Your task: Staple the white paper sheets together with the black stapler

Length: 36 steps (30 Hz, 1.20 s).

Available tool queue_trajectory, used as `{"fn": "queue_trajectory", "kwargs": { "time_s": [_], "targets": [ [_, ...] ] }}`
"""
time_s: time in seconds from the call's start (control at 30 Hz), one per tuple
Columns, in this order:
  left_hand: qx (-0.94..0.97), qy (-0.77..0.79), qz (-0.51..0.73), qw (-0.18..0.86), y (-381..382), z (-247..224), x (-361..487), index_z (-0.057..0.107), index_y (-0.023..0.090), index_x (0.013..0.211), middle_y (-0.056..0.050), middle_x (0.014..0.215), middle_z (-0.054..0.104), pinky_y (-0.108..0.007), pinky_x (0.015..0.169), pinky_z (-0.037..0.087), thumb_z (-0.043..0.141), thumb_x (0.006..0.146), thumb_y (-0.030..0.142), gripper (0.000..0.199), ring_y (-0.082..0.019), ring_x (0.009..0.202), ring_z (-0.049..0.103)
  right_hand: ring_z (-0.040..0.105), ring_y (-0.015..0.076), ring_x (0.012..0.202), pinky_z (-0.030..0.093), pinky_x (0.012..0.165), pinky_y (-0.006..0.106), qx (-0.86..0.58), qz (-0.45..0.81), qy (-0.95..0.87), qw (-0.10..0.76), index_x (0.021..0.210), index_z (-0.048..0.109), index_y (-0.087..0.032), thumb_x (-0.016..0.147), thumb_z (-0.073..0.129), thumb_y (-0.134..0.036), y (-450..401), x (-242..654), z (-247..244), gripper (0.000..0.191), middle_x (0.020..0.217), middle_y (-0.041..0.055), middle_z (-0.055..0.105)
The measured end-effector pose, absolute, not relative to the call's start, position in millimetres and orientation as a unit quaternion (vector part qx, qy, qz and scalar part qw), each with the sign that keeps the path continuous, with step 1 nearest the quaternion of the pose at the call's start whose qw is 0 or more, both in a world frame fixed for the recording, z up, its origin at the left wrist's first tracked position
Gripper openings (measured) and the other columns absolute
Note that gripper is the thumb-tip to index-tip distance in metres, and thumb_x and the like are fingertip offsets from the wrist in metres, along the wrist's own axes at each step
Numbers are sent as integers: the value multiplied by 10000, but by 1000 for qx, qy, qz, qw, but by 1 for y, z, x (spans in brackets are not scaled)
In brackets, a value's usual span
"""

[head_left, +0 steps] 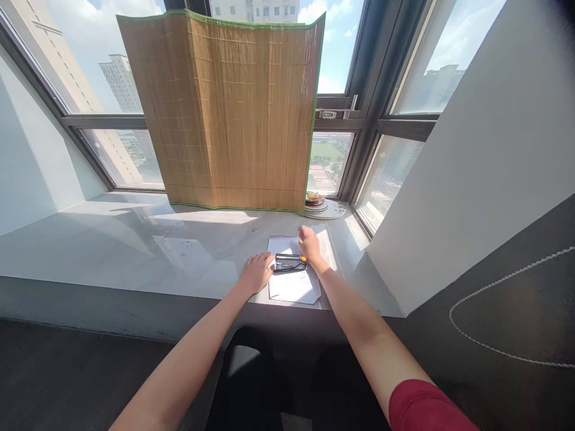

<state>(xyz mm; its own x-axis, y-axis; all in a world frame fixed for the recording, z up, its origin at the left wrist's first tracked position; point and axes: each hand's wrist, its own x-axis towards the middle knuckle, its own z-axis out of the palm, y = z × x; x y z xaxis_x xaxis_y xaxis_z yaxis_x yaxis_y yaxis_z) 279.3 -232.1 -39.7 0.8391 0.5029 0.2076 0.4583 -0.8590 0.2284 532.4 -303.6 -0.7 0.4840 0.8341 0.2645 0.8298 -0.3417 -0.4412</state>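
White papers (294,289) lie near the front edge of the grey window sill. Across them rests a dark, shiny object with an orange tip (290,263), perhaps a pen case; its exact kind is hard to make out. My left hand (258,270) is at its left end, palm down, fingers fairly straight and reaching the paper's left edge. At the right end, my right hand (309,242) is held with its fingers curled together over the paper's upper right part. Whatever those fingers may hold is too small to see.
A brown bamboo mat with green edging (242,120) stands against the window behind. Stacked plates (330,209) sit at its lower right corner. A slanted white wall (467,155) closes the right side; a pale cord (453,317) hangs there.
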Motion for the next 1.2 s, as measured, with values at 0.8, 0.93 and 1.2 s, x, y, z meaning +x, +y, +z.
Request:
{"fn": "queue_trajectory", "kwargs": {
  "time_s": [0.8,0.93,1.2],
  "targets": [
    [945,286,116,112,-198,-15,334,778,232,1066,-124,1165,753,-462,1090,499,475,984,111,337,-316,1183,663,556,181,848,470,805,303,-543,230,-743,317,929,685,-211,891,768,-547,-328,585,-15,348,1015,27,633],
    [918,249,243,191,-164,-16,410,751,196,948,-124,1105,722,-399,991,549,443,901,12,362,-267,1072,680,590,215,919,500,872,331,-576,227,-712,330,957,693,-214,909,738,-577,-330,597,-16,369,1052,52,652],
    [909,110,212,342,-137,-42,443,806,189,1074,-88,1273,793,-424,1169,498,509,879,132,360,-278,1278,691,591,230,922,497,890,343,-599,202,-695,343,969,714,-212,899,739,-594,-329,599,-14,389,1047,53,642]
  ]
}}
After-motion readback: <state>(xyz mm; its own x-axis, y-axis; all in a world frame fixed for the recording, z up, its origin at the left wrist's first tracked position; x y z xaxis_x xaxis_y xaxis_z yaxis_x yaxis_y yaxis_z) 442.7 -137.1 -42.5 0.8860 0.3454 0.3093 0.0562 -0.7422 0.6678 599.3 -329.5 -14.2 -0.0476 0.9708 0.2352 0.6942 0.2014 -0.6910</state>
